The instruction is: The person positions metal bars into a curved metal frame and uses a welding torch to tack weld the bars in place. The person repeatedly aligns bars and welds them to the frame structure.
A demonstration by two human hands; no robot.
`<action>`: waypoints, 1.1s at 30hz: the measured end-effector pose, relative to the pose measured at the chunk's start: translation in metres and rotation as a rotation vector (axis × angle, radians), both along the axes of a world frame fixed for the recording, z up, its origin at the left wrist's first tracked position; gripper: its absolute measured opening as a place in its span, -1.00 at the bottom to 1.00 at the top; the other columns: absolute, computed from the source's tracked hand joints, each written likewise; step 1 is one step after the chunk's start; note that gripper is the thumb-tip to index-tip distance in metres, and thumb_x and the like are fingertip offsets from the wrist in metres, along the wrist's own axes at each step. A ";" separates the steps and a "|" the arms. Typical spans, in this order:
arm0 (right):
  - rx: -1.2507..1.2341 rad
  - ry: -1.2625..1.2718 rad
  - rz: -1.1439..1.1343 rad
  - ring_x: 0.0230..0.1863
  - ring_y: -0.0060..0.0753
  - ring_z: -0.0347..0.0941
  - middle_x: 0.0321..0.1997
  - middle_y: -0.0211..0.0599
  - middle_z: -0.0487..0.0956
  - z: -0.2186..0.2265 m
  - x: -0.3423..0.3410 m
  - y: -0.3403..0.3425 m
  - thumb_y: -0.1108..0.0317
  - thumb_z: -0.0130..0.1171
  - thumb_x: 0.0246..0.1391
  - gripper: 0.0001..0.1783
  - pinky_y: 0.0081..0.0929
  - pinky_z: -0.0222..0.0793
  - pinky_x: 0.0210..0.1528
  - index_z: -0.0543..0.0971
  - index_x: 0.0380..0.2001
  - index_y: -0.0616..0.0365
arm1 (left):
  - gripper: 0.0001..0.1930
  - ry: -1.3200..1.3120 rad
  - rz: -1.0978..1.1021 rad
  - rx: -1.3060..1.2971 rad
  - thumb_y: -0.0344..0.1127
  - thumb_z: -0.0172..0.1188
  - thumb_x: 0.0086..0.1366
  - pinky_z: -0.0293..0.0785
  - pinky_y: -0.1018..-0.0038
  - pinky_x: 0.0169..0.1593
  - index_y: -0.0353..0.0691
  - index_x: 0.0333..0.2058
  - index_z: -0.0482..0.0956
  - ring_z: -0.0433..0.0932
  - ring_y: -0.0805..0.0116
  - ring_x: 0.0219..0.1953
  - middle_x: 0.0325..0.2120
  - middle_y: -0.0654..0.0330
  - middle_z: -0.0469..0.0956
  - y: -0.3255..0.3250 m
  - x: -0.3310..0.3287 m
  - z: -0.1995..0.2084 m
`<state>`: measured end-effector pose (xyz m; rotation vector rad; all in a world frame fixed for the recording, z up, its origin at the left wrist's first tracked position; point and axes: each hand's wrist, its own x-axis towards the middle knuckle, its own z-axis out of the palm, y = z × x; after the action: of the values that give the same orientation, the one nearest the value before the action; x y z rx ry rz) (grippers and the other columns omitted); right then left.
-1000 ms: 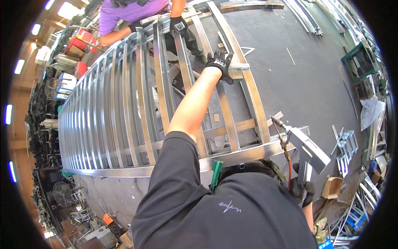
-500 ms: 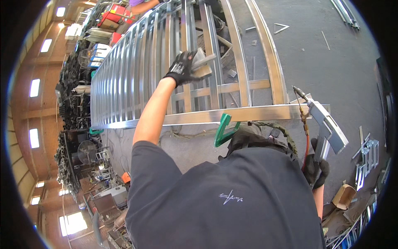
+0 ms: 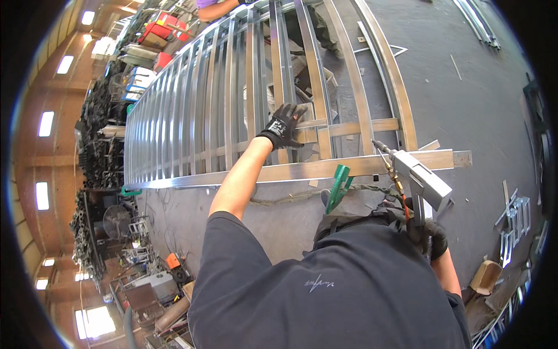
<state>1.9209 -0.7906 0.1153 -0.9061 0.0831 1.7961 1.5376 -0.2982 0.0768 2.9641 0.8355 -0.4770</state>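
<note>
Grey workshop floor [image 3: 465, 99] lies under a long metal frame [image 3: 197, 134] of many parallel bars; racks of metal stock stand beyond the frame's far long side; the left hand [image 3: 283, 125], in a black glove, lies flat on a bar near the frame's near end, its grip spread, fingers open on the metal; the right hand [image 3: 433, 238], also gloved, is just off the frame's end rail, its grip closed around a grey welding gun [image 3: 421, 180]; the gun's tip [image 3: 378, 144] almost touches that rail; a green clamp [image 3: 337, 187] hangs under the same rail; another person's arm [image 3: 218, 9] rests at the frame's far end.
</note>
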 end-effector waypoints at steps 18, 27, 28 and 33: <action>0.103 -0.426 -0.358 -0.47 -0.35 0.55 -0.31 -0.16 0.64 0.084 -0.279 0.042 0.54 0.30 -0.11 -0.03 -0.43 0.50 -0.39 0.35 0.48 0.46 | 0.46 -0.257 -0.062 -0.061 0.57 0.55 -0.13 -0.14 -0.26 0.61 -0.11 0.62 0.11 0.11 -0.32 0.57 0.49 -0.33 0.21 0.004 -0.029 -0.056; -0.038 -0.952 -0.204 -0.53 -0.57 0.54 -0.42 -0.42 0.63 0.037 -0.223 0.128 0.32 0.47 0.20 -0.73 -0.47 0.43 -0.53 0.65 -0.12 0.17 | 0.50 -0.333 -0.028 -0.144 0.67 0.43 -0.03 -0.23 -0.20 0.65 -0.15 0.66 -0.04 -0.04 -0.38 0.64 0.61 -0.33 0.00 0.014 -0.032 -0.061; -0.017 -0.950 -0.214 -0.52 -0.58 0.54 -0.41 -0.44 0.63 0.023 -0.216 0.142 0.32 0.48 0.20 -0.71 -0.48 0.43 -0.52 0.67 -0.08 0.17 | 0.48 -0.475 0.009 -0.129 0.68 0.41 -0.01 -0.23 -0.16 0.66 -0.18 0.65 -0.01 -0.05 -0.36 0.65 0.60 -0.33 0.02 0.030 -0.052 -0.089; 0.032 -0.972 -0.304 -0.47 -0.64 0.52 -0.36 -0.50 0.64 -0.045 -0.179 0.169 0.36 0.46 0.21 -0.67 -0.54 0.42 -0.46 0.69 0.01 0.18 | -0.08 -1.400 0.795 -0.751 0.27 0.23 0.49 0.15 0.19 0.59 -0.34 0.53 0.25 0.26 0.01 0.54 0.48 -0.02 0.33 0.063 -0.091 -0.122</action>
<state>1.7422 -0.6215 0.0707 -1.5528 -0.4050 0.9375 1.4463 -0.2355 -0.0448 1.4192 1.0507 0.9553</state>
